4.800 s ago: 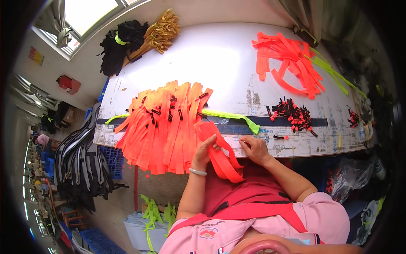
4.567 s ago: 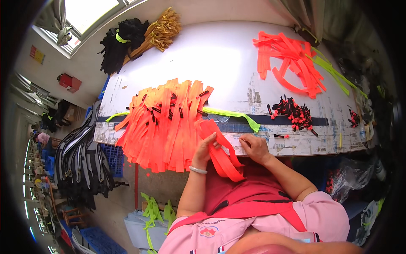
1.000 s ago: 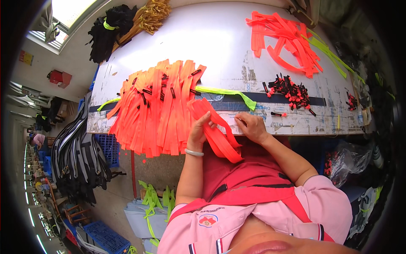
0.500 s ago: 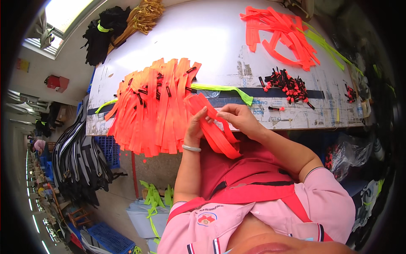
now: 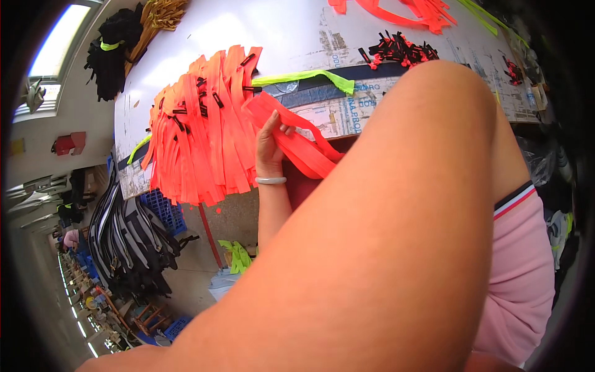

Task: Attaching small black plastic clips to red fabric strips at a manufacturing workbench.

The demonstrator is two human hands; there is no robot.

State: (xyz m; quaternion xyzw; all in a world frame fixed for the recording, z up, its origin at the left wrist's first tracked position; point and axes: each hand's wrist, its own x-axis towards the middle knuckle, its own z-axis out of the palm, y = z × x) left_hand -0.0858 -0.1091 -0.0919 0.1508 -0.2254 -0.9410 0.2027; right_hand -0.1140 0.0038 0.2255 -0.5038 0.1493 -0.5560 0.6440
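Note:
My left hand (image 5: 273, 149), with a pale bangle at the wrist, is closed around a folded bright orange zipper tape (image 5: 307, 155) at the table's front edge. Just left of it, a thick layer of orange zipper tapes (image 5: 217, 142) hangs over the edge, several with black pull tabs (image 5: 218, 100) on them. My raised right arm (image 5: 372, 229) fills the middle and lower part of the view, its elbow over the table. The right hand itself lies outside the picture, and the arm hides the far end of the held tape.
A pile of black pulls with red sliders (image 5: 403, 49) lies on the white table (image 5: 248, 31). More orange tapes (image 5: 427, 12) lie farther back. A neon yellow strip (image 5: 304, 77) crosses the table. Black and grey strips (image 5: 124, 242) hang at the left beside a blue crate (image 5: 166, 211).
My right hand has left the orange tape and gone up out of view, its arm now close before the camera. The left hand keeps its hold. The view has shifted, with the table higher.

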